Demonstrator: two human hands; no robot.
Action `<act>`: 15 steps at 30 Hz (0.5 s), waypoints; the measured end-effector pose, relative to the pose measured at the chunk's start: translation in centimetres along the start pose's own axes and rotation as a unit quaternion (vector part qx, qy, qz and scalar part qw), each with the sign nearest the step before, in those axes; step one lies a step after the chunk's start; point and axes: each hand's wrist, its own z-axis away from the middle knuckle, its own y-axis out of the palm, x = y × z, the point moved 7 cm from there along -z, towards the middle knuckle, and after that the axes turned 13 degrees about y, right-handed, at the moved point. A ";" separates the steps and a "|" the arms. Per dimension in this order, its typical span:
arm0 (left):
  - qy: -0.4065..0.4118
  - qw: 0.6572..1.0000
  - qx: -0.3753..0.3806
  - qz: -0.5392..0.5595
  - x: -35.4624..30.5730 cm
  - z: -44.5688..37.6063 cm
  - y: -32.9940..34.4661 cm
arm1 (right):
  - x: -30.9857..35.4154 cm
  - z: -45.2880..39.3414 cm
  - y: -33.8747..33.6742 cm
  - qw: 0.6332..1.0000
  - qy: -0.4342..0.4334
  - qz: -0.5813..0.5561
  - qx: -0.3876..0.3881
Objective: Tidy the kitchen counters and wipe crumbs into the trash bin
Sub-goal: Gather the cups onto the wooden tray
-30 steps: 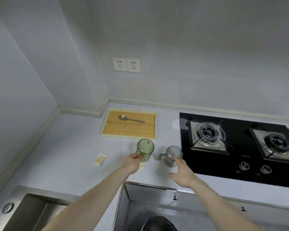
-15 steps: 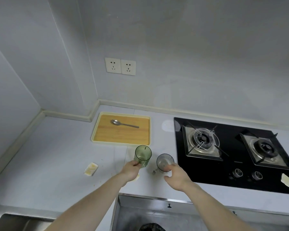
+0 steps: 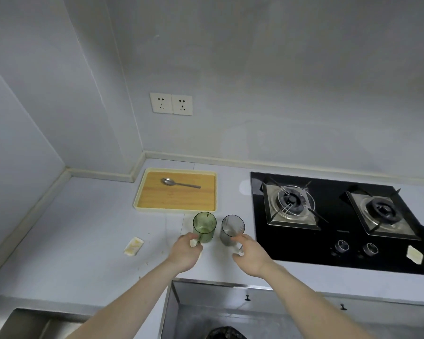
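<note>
The translucent green plastic cup (image 3: 204,227) and the smoky grey translucent cup (image 3: 232,230) stand upright side by side, close but apart, on the pale grey countertop (image 3: 83,228), just in front of the front edge of the cream-rimmed wooden tray (image 3: 176,190) that carries a metal spoon (image 3: 179,183); the left hand (image 3: 185,250) has its fingers curled at the green cup's handle side, low down, holding it; the right hand (image 3: 249,250) reaches the grey cup with fingers loosely spread, touching its near wall and handle, though I cannot tell whether it has really closed on it; the risk, I'd judge, is that light empty cups tip if lifted by a half-taken grip, and the grey one sits near the left edge of the black glass gas hob (image 3: 340,241), so a knock could send it clattering there; a small yellowish food scrap (image 3: 133,246) lies on the counter toward the left, another pale scrap (image 3: 414,254) at the hob's front right corner; a careless sleeve or cup base could smear them; the black-lined trash bin (image 3: 227,333) waits below the counter's front edge.
</note>
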 end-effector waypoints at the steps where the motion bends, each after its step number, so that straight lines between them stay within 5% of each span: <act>1: 0.014 1.000 -0.003 -0.013 -0.8 0.8 0.4 | -0.6 1.2 -0.3 1.000 -0.007 -0.011 -0.004; 6: 0.089 0.994 0.011 -0.068 -4.0 5.3 2.3 | -3.5 7.1 -2.8 0.996 -0.044 -0.062 -0.038; 15: 0.216 0.966 0.028 -0.138 -15.5 15.3 14.0 | -19.0 20.1 -8.6 0.986 -0.071 -0.114 -0.096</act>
